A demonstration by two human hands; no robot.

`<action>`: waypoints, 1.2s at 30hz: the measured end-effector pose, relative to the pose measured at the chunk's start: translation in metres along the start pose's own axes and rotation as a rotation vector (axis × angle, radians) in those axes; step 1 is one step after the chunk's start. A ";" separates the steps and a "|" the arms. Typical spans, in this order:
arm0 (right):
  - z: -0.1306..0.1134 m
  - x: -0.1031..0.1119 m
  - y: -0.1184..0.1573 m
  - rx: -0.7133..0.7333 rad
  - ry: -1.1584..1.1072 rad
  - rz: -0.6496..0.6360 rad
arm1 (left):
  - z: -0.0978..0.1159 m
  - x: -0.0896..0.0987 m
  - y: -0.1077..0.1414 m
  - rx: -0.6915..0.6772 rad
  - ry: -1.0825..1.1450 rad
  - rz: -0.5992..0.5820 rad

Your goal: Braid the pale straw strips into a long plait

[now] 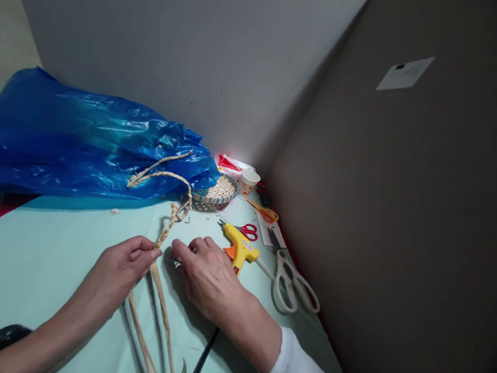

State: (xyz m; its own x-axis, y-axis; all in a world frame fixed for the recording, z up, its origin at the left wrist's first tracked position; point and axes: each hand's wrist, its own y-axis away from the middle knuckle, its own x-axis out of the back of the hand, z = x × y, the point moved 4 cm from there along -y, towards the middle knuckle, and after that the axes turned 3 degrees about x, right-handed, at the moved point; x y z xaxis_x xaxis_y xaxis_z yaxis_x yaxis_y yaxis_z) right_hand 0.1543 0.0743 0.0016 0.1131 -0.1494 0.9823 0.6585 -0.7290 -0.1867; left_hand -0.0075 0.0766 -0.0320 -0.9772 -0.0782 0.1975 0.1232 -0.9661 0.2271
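Note:
My left hand point(130, 261) pinches a braided straw cord point(164, 235) between thumb and fingertips. At the cord's upper end a ring point(182, 210) shows, and a thin twisted tail loops from there back onto a blue plastic bag. Loose straw strands point(160, 311) hang from beneath the pinch toward me. Just right of the braid is my right hand point(209, 272), its fingers curled low over the table. A small shiny bit shows at its fingertips, too hidden to name. Close behind the knuckles lies a yellow glue gun point(241, 248) with an orange trigger.
The blue plastic bag point(83, 138) fills the left rear. Farther back are a woven basket point(219, 190), a paper cup point(249, 180) and a red-white packet point(232, 164). Orange scissors point(267, 214), red-handled scissors point(249, 231) and large white-handled scissors point(288, 278) lie along the right wall.

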 end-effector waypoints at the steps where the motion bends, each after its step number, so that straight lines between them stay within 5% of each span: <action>1: -0.003 0.000 0.000 0.026 0.022 0.003 | 0.000 0.000 0.000 0.000 0.006 -0.003; 8: -0.003 0.003 -0.002 -0.017 -0.137 0.075 | -0.002 0.000 0.000 -0.016 -0.037 -0.008; 14: 0.018 -0.001 -0.004 -0.382 -1.327 0.160 | 0.005 0.000 0.006 0.022 -0.016 -0.005; 17: 0.021 -0.012 -0.005 -0.474 -1.649 0.186 | 0.007 -0.005 0.010 0.019 0.008 -0.050; 21: 0.022 -0.019 -0.004 -0.548 -1.601 0.254 | 0.005 -0.011 0.011 0.016 0.008 -0.118; 36: 0.016 0.002 0.001 -0.430 -1.692 -0.008 | 0.017 0.001 0.010 -0.096 -0.020 -0.038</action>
State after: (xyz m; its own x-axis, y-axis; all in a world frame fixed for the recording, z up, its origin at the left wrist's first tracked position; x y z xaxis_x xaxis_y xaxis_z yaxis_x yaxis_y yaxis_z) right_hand 0.1677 0.0838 0.0035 0.8810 0.4526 -0.1378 0.4672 -0.8781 0.1030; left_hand -0.0045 0.0710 -0.0132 -0.9771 -0.0369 0.2094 0.0678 -0.9875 0.1426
